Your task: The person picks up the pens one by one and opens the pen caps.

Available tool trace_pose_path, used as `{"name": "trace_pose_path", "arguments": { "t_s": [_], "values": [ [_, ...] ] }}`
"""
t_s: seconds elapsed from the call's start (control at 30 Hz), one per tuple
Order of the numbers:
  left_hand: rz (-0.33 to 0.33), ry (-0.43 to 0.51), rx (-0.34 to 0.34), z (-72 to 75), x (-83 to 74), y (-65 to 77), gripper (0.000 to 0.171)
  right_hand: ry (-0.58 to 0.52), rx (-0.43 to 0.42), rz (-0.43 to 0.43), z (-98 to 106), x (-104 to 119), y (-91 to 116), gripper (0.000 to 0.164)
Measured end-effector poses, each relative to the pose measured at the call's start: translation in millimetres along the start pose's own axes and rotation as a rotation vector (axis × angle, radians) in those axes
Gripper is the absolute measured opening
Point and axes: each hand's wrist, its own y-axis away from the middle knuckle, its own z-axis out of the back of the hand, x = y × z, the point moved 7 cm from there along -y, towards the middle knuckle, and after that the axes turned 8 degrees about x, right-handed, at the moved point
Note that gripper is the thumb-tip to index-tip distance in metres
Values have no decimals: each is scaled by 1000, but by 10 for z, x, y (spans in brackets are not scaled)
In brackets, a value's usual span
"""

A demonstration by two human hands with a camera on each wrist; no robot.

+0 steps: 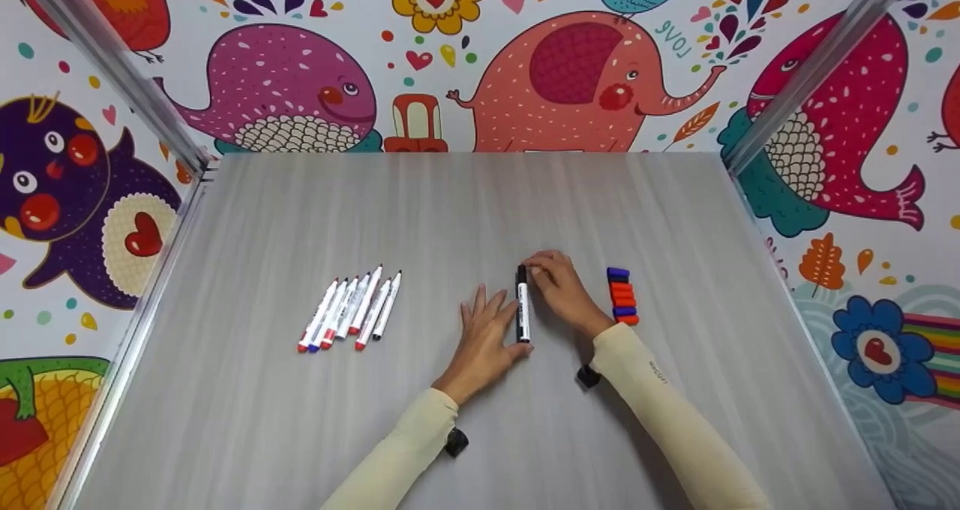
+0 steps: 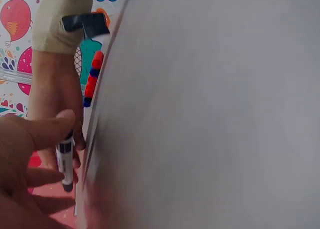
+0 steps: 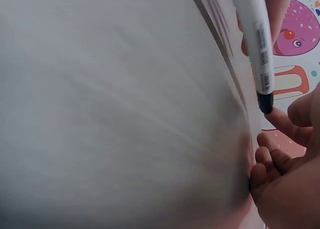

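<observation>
A white marker (image 1: 523, 311) with black ends lies upright in the head view, on the table between both hands. My left hand (image 1: 484, 341) rests along its left side with spread fingers, the thumb by the near end and the index finger at the barrel. My right hand (image 1: 559, 289) is at the far black end, its fingertips beside the cap. In the left wrist view the marker (image 2: 65, 164) shows behind the left thumb and fingers. In the right wrist view its black end (image 3: 265, 103) meets the right index finger, while the other fingers are loosely bent.
Several white markers (image 1: 349, 307) with thin dark tips and red, blue or black ends lie in a slanted row at the left. A column of red and blue caps (image 1: 622, 295) lies right of the right hand. Patterned walls (image 1: 435, 60) and metal posts border the table (image 1: 420, 202).
</observation>
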Motion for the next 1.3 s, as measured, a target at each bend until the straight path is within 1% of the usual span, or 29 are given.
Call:
{"name": "trace_pose_path", "arguments": {
  "t_s": [0.07,0.13,0.23,0.3,0.37,0.47,0.5,0.57,0.67,0.73,0.87,0.9,1.0,1.13,1.2,1.3],
  "values": [
    [-29,81,-7,31,69,1,73,-39,1,-15,23,20,14,27],
    [-70,140,-35,37,188,-3,72,-96,-5,-22,40,36,31,25],
    [-119,231,-48,153,253,27,70,-201,-14,-33,72,65,65,23],
    [-137,277,-28,257,261,52,66,-265,-23,-38,99,82,96,23],
    [-131,369,32,389,217,84,60,-324,-31,-49,123,94,131,23],
    [-116,503,125,475,250,91,51,-408,-47,-67,165,106,187,22],
    [-115,539,156,508,248,96,49,-436,-49,-71,179,114,208,21],
    [-116,587,196,560,267,106,45,-488,-50,-75,207,139,247,20],
    [-117,620,227,636,302,121,42,-534,-38,-80,243,188,310,19],
    [-98,662,239,671,340,124,41,-557,-17,-79,257,230,349,19],
    [-59,713,226,728,398,118,39,-592,25,-78,259,293,418,19],
    [-51,716,217,739,404,113,38,-599,37,-79,253,302,433,19],
    [-41,680,170,766,399,104,33,-586,81,-85,225,327,474,25],
    [-4,645,99,775,374,106,29,-521,161,-96,184,364,531,32],
    [17,641,67,775,364,113,28,-480,207,-100,168,388,563,31],
    [23,626,25,774,355,124,27,-424,266,-99,150,427,605,28]
  ]
}}
